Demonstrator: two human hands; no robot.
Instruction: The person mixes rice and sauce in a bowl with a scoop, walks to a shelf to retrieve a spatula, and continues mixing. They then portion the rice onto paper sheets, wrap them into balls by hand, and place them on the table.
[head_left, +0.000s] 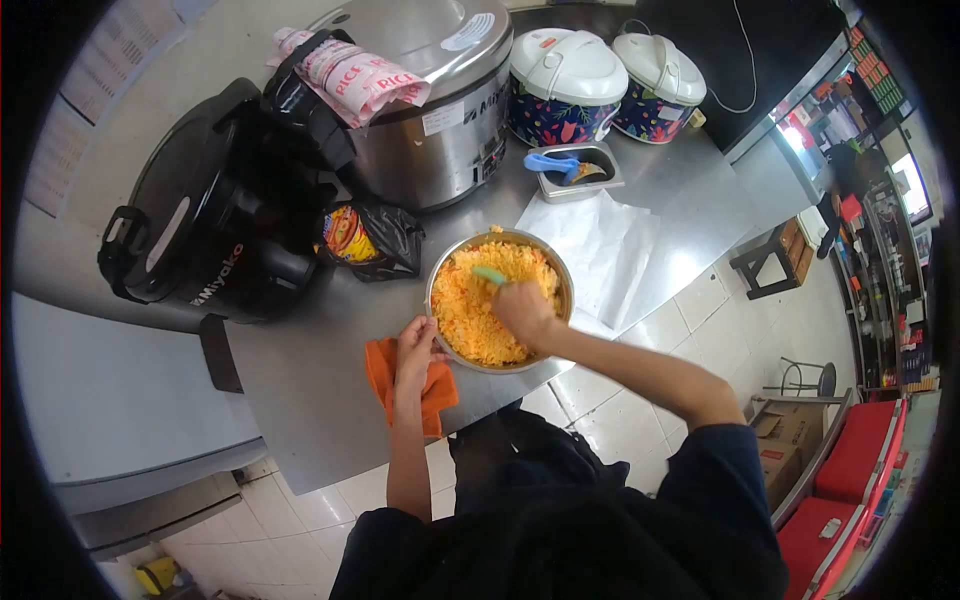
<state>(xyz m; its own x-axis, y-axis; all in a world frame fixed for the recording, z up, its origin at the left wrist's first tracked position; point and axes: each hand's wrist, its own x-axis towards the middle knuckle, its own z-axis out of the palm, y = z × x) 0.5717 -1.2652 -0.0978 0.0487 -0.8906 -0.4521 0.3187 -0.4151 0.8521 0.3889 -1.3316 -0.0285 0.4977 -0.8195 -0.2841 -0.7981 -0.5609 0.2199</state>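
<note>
We have our right hand [523, 312] working in the bowl [568, 300], over the orange rice [485, 335] that fills much of it, and we judge that we are stirring or turning the grains. The fingers are closed around a green utensil [488, 274], part of which pokes out beyond our fist; we cannot tell which end that is, nor how deep the rest reaches. Our left hand [413, 350] grasps the bowl at its near left side, fingers against the outer wall, partly curled rather than spread, with the palm side hidden from us. An orange cloth [440, 392] lies beneath that hand, beside the bowl. The bowl stands upright near the front edge of the steel table [300, 400], well apart from the table's near left corner, with white paper [605, 245] just to its right and a black bag [395, 240] to its left. Beyond it, a small metal tray [607, 182] carries a blue spoon [547, 163]. Working the rice so close to that edge calls, we think, for a steady left hold and for moderate strokes kept inside the rim, since grains could spill over.
</note>
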